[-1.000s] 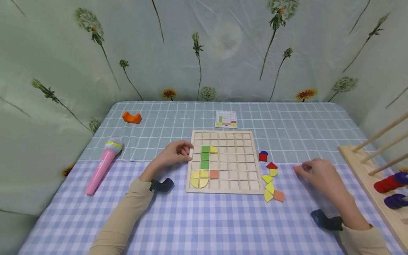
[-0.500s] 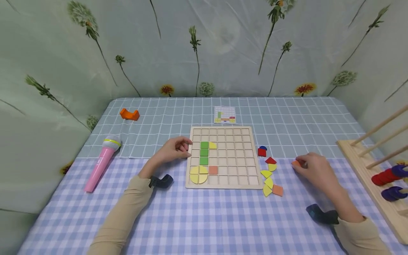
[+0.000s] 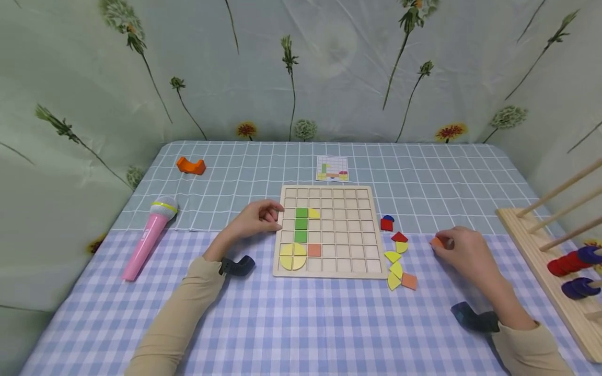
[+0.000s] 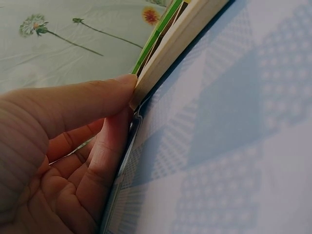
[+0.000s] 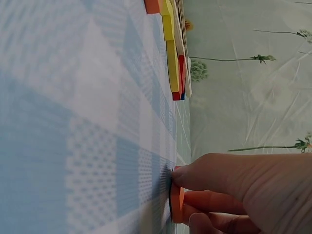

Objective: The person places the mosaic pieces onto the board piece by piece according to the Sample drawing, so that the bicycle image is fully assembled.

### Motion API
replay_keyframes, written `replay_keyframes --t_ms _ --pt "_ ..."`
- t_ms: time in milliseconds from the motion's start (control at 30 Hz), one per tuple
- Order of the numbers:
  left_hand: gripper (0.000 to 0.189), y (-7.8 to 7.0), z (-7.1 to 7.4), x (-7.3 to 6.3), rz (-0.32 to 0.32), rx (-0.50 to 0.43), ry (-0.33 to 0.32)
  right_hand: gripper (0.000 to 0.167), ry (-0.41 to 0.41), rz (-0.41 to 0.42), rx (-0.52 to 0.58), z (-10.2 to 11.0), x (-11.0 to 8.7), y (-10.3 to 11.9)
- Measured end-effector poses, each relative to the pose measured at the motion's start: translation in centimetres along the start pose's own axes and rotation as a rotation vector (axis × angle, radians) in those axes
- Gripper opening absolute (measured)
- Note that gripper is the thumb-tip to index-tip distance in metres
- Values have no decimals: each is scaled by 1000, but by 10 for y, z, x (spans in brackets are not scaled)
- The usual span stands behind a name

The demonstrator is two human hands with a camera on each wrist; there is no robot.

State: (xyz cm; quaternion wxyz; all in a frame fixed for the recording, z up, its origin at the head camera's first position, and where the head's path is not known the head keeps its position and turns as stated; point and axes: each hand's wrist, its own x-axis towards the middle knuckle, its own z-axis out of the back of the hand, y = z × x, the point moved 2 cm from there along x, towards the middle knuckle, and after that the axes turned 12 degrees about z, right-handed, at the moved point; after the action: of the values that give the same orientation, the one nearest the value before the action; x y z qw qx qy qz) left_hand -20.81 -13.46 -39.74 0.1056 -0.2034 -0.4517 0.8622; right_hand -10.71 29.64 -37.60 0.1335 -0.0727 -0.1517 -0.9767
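Behind everything we see a dandelion-printed backdrop [image 3: 338,78], and before it a blue-and-white checked tablecloth [image 3: 282,324]. The wooden bead rack [image 3: 527,232], with red and dark-blue rings on its rods, stands at the right, past the right hand. Mid-table we have the wooden grid board [image 3: 343,224]. The pink microphone [image 3: 148,240] lies well apart on the left.

Our left hand [image 3: 256,216] holds the board's left edge with thumb and curled index finger; our right hand [image 3: 463,250] is well apart from its right edge, fingers closed.

Beyond the board lies a printed card [image 3: 332,168], and far left an orange holder [image 3: 190,166].

Between the right hand and the board we find loose pieces in the way: an orange square [image 3: 409,281], four yellow quarters [image 3: 392,257], a red triangle [image 3: 399,237], a red square [image 3: 386,224] and a blue half-round [image 3: 388,218].

On the board sit three green squares [image 3: 301,223] in a column, a yellow wedge [image 3: 313,213] beside the top one, a yellow circle [image 3: 299,250] of four quarters below, and an orange tile [image 3: 314,250] beside that.

Last, the small orange piece [image 5: 176,200] is pinched in our right thumb and fingers, close over the cloth; its full outline is hidden.
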Motion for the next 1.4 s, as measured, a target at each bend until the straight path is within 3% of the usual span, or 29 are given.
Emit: replay_keyframes --t_ms 467,733,900,1133,1400 --pt "44 -2 0 2 -11 6 -2 30 -56 18 -8 6 2 14" --pt "43 -2 0 6 -8 1 6 27 -79 110 19 6 4 33" --pt "43 0 1 4 11 8 -1 25 -71 148 34 1 7 50" --pt "44 -2 2 1 -9 -6 7 21 -75 198 63 -3 9 69" --pt "43 -1 2 2 0 -2 3 21 -110 315 92 -10 14 88"
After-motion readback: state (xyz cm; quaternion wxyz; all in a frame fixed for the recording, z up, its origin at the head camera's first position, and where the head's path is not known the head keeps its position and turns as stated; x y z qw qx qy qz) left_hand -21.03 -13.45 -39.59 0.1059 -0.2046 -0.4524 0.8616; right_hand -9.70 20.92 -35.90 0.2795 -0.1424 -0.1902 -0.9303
